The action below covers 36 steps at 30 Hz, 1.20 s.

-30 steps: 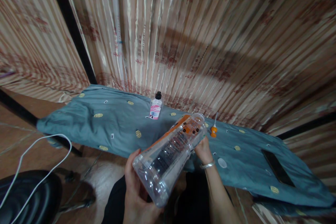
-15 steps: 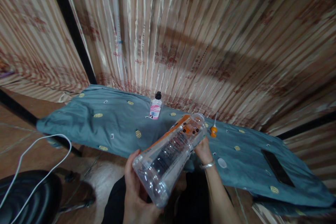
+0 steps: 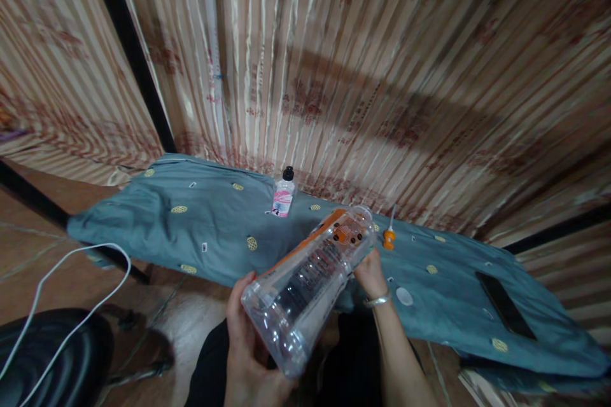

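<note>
The left hand [image 3: 245,350], fingers curled, is clasping a tilted, glossy, clear-plastic bottle [image 3: 308,289] with orange print; the right hand [image 3: 370,275] is touching it, finger closure hidden.

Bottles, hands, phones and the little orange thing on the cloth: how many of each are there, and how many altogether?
Bottles: 2 (big clear bottle, small black-capped bottle)
Hands: 2 (left hand, right hand, both holding the big clear bottle)
Phones: 1 (flat black one, looks like a phone)
Little orange things: 1 (orange piece with a pale stem)
Total: 6
</note>
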Available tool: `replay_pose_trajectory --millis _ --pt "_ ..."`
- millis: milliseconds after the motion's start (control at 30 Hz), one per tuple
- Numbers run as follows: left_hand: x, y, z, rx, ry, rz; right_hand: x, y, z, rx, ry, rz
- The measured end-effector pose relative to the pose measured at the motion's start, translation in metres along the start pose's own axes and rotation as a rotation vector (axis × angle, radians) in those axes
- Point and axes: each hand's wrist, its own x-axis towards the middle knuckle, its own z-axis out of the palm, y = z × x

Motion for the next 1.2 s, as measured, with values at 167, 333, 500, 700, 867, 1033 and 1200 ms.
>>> replay_pose_trajectory --millis 167,333,500,700,867,1033,1200 --pt "0.0012 -0.0023 -0.003 0.023 -0.031 0.024 0.0004 0.0011 -0.0001 0.005 -0.004 -0.012" --pt "0.001 -0.0027 -0.003 -0.046 -0.027 -0.006 0.0 0.0061 -0.0007 0.008 -0.014 -0.006" --pt "0.0 -0.0023 -0.0013 -0.038 -0.03 -0.012 0.0005 0.0072 -0.001 0.003 -0.014 -0.007" --pt "0.0012 -0.0049 -0.0004 0.023 -0.01 0.06 0.0007 0.0019 -0.0007 -0.004 -0.018 -0.006" --pt "0.0018 -0.0076 -0.0036 0.017 -0.031 0.064 0.0003 0.0043 -0.0011 0.002 -0.014 0.008" --pt "0.0013 -0.005 -0.0025 0.039 -0.028 0.056 0.0003 0.0083 0.0008 0.036 -0.004 0.017" --pt "0.0008 -0.0019 -0.0001 0.027 -0.011 0.058 0.0008 0.0071 0.0006 0.027 -0.002 0.015"
